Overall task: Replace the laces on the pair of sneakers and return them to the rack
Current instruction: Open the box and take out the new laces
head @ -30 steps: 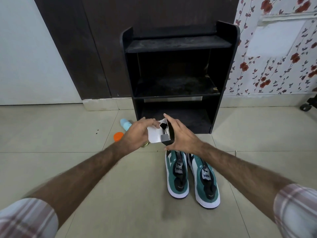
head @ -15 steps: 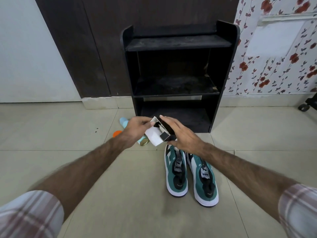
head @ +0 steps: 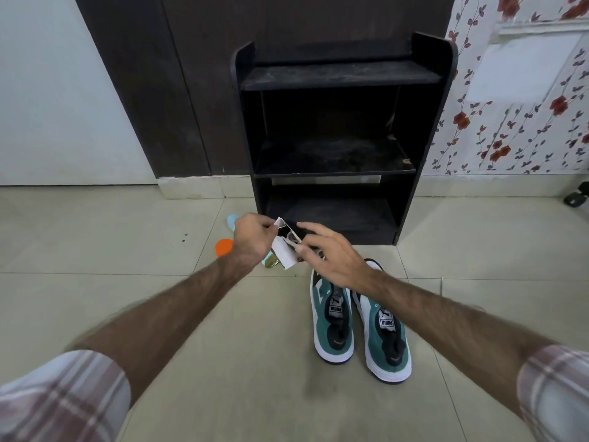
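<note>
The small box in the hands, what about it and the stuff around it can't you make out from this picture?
Head view only:
- Box: contents too small and dark to identify; the left hand covers one side.
- Right hand: its grip on the box is unclear, thumb side hidden.
- Sneakers: toes hidden behind the right hand.
- Items on the floor behind the left hand: mostly hidden.
</note>
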